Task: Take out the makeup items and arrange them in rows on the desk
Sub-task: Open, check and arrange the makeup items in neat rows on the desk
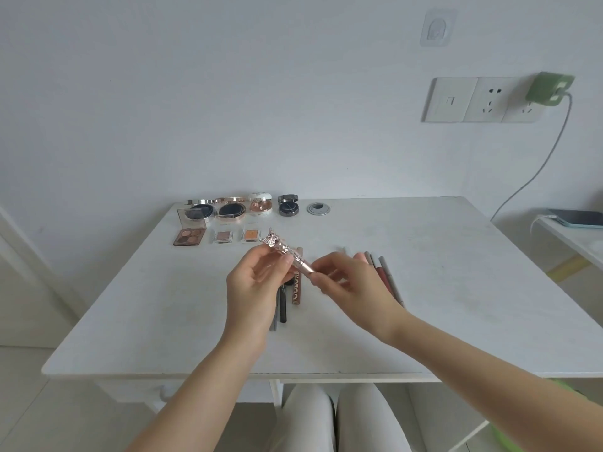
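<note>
Both hands hold one ornate rose-gold tube (288, 252) in the air above the middle of the white surface (440, 288). The left hand (257, 282) curls its fingers and thumb round the tube's butterfly-topped end, while the right hand (346, 280) pinches the tube's lower, narrower end between fingertips and thumb. The tube lies tilted, its butterfly cap toward the far left.

Directly under the hands, partly hidden by them, lie a brown pencil with lettering (296, 290) and a dark slim pen (283, 305) side by side, pointing toward the person. Behind the right hand a group of slim pencils (386, 272) lies close together, their near ends hidden by the wrist.

Along the far edge stand open round compacts: a silver one (199, 210), a rose-gold one (231, 211), a white one (260, 203) and a small dark one (288, 206). Nearer sits an open four-pan eyeshadow palette (189, 236), then two small single pans (224, 236) (251, 235) in a row. A round cable grommet (318, 208) is set in the surface beside the dark compact.

On the wall are sockets (489, 99) with a green charger (549, 89); its cable runs to a phone (577, 218) on a side shelf.
</note>
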